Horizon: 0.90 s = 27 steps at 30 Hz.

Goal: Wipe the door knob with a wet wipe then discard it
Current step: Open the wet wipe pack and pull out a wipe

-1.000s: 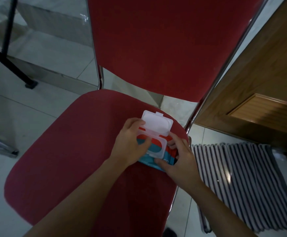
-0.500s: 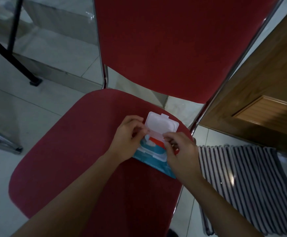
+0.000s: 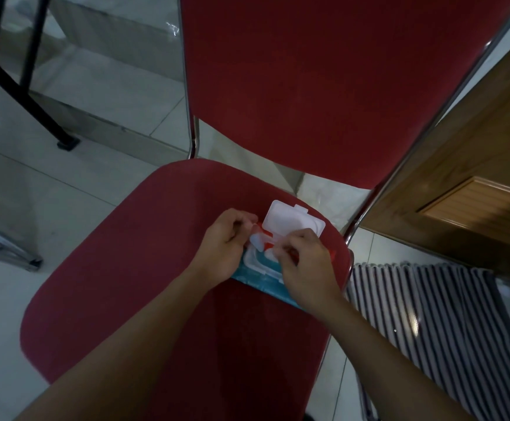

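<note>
Blue wipes pack [image 3: 265,279], lid [image 3: 293,221] open, on chair [image 3: 126,268]

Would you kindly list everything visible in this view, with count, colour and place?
wipes pack: one, blue and red, on the chair seat near its right edge
lid: one, white, flipped open at the pack's far side
chair: one, red with metal frame, centre
mat: one, dark and white stripes, floor at right
door: one, brown wood, right
left hand: one, on the pack
right hand: one, pinching at the pack's opening
</note>
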Available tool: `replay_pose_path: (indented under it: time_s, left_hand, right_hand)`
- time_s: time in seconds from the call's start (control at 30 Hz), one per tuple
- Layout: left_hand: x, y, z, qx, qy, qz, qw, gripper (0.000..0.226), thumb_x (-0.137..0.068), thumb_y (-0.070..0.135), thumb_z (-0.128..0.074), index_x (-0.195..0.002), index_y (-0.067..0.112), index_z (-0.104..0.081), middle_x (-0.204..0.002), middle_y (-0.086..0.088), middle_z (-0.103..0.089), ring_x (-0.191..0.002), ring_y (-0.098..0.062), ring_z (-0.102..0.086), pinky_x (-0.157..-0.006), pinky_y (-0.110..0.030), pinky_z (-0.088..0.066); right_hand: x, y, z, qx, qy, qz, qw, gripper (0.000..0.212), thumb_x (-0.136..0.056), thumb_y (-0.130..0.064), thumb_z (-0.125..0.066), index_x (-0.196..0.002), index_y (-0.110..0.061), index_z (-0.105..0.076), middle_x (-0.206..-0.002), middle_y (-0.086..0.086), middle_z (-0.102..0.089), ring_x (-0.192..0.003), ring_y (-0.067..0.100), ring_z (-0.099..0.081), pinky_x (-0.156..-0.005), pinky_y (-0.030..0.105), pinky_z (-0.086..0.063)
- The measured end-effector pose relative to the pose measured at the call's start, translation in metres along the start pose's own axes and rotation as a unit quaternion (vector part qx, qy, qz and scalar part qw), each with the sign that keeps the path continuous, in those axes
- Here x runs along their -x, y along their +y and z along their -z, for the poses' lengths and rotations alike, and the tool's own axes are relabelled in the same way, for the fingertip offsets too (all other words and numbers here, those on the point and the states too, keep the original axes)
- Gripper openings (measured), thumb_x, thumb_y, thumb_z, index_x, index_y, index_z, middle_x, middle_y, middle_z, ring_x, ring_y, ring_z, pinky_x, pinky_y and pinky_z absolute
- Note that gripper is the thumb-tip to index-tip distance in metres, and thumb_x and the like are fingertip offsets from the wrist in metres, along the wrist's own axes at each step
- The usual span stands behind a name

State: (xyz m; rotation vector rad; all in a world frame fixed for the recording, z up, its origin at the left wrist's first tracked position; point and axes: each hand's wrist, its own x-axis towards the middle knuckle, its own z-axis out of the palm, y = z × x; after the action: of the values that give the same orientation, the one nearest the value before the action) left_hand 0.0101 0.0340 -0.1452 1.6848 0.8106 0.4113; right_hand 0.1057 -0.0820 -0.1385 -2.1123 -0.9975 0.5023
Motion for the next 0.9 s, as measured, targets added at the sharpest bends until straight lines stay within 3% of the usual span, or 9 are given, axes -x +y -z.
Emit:
replay_pose_path:
  time_s: [0.07, 0.13, 0.3, 0.47, 0.53, 0.67, 0.77, 0.83, 0.9]
  left_hand:
    - [-0.001, -0.002, 0.000, -0.015, 0.004, -0.001, 1.000, 0.015, -0.095, 0.010, -0.041, -0.098, 0.010, -0.056, -0.112, -0.005, -0.059, -0.092, -0.009, -0.056, -0.079, -0.015, -0.047]
    - [0.000, -0.003, -0.001, -0.039, 0.011, -0.009, 0.999, 0.014, -0.095, 0.009, -0.042, -0.097, 0.011, -0.055, -0.112, -0.006, -0.059, -0.093, -0.009, -0.056, -0.079, -0.012, -0.046]
    - [0.002, -0.003, -0.008, -0.154, 0.011, -0.065, 0.986, 0.013, -0.091, 0.003, -0.045, -0.088, 0.014, -0.052, -0.107, -0.008, -0.055, -0.095, -0.015, -0.054, -0.077, -0.009, -0.040]
    - [0.003, 0.000, -0.015, -0.208, 0.000, -0.080, 0.975, 0.008, -0.089, 0.001, -0.048, -0.092, 0.002, -0.055, -0.100, -0.008, -0.050, -0.089, -0.012, -0.047, -0.074, -0.004, -0.034]
    - [0.003, 0.001, -0.016, -0.205, 0.002, -0.071, 0.976, 0.008, -0.089, 0.006, -0.051, -0.092, 0.003, -0.057, -0.102, -0.006, -0.051, -0.089, -0.009, -0.046, -0.078, -0.003, -0.035]
    - [0.005, 0.010, -0.017, -0.119, 0.001, 0.003, 0.993, 0.027, -0.093, 0.019, -0.047, -0.085, 0.003, -0.068, -0.108, 0.002, -0.050, -0.092, -0.001, -0.050, -0.080, 0.004, -0.031]
    - [0.007, 0.015, -0.016, -0.101, -0.001, -0.012, 0.995, 0.011, -0.084, 0.004, -0.055, -0.080, 0.008, -0.064, -0.101, 0.001, -0.052, -0.092, -0.009, -0.052, -0.080, -0.004, -0.035]
    - [0.008, 0.011, -0.015, -0.157, -0.008, -0.046, 0.986, 0.023, -0.073, -0.005, -0.059, -0.082, 0.016, -0.055, -0.097, -0.001, -0.052, -0.089, -0.014, -0.053, -0.075, -0.007, -0.040]
    - [0.008, 0.008, -0.016, -0.163, -0.013, -0.046, 0.986, 0.033, -0.068, -0.004, -0.065, -0.088, 0.017, -0.049, -0.098, -0.006, -0.055, -0.090, -0.020, -0.057, -0.078, -0.022, -0.049]
  right_hand:
    - [-0.001, -0.002, 0.007, -0.081, -0.006, -0.065, 0.995, 0.008, -0.087, -0.009, -0.057, -0.081, -0.011, -0.064, -0.096, 0.003, -0.057, -0.081, 0.005, -0.051, -0.070, 0.009, -0.039]
    - [0.000, -0.002, 0.013, -0.174, -0.011, -0.132, 0.976, 0.015, -0.089, -0.010, -0.053, -0.079, -0.016, -0.062, -0.097, 0.002, -0.060, -0.086, 0.004, -0.055, -0.070, 0.008, -0.042]
    - [0.003, -0.002, 0.022, -0.385, 0.000, -0.211, 0.899, 0.017, -0.094, -0.009, -0.046, -0.087, -0.006, -0.061, -0.090, 0.004, -0.066, -0.087, 0.013, -0.062, -0.084, 0.026, -0.050]
    - [0.005, 0.003, 0.040, -0.547, 0.044, -0.242, 0.800, 0.023, -0.096, -0.007, -0.039, -0.080, -0.010, -0.056, -0.086, 0.008, -0.060, -0.080, 0.019, -0.059, -0.076, 0.032, -0.051]
    - [0.008, 0.010, 0.049, -0.560, 0.072, -0.256, 0.785, 0.023, -0.095, -0.007, -0.040, -0.079, -0.011, -0.056, -0.085, 0.008, -0.059, -0.076, 0.019, -0.057, -0.072, 0.034, -0.048]
    - [0.017, 0.021, 0.067, -0.517, 0.099, -0.260, 0.810, 0.022, -0.093, -0.005, -0.042, -0.079, -0.014, -0.057, -0.079, 0.008, -0.058, -0.070, 0.021, -0.054, -0.061, 0.033, -0.039]
    - [0.020, 0.022, 0.070, -0.403, 0.108, -0.267, 0.869, 0.012, -0.088, -0.007, -0.052, -0.083, -0.014, -0.060, -0.083, 0.006, -0.061, -0.077, 0.021, -0.060, -0.063, 0.032, -0.049]
    - [0.018, 0.020, 0.066, -0.303, 0.083, -0.252, 0.915, 0.012, -0.086, -0.006, -0.056, -0.092, -0.014, -0.061, -0.084, 0.008, -0.062, -0.076, 0.020, -0.063, -0.059, 0.029, -0.052]
    - [0.015, 0.019, 0.059, -0.217, 0.039, -0.227, 0.948, 0.021, -0.086, -0.008, -0.057, -0.104, -0.019, -0.059, -0.085, 0.008, -0.061, -0.077, 0.019, -0.063, -0.060, 0.027, -0.052]
